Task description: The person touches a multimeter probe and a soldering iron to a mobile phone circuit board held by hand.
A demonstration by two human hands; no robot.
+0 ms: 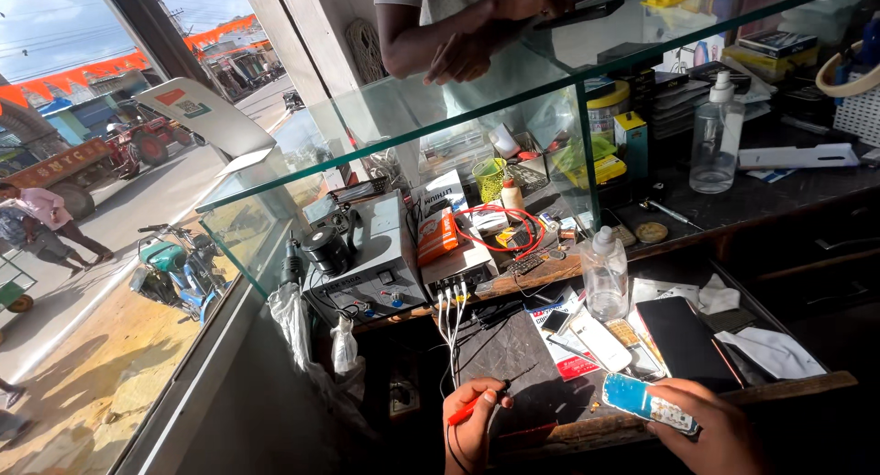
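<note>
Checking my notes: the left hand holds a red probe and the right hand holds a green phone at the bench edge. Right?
Not quite. In the head view the right hand holds a blue phone, not green. The left hand does hold a red probe.

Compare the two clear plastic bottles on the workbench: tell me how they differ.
The near bottle stands on the lower bench beside the phones; the far bottle stands on the dark upper counter behind the glass. The near bottle looks squatter with a plain white cap; the far bottle looks taller with a pump-style top. Both are clear, upright and capped in white.
</note>
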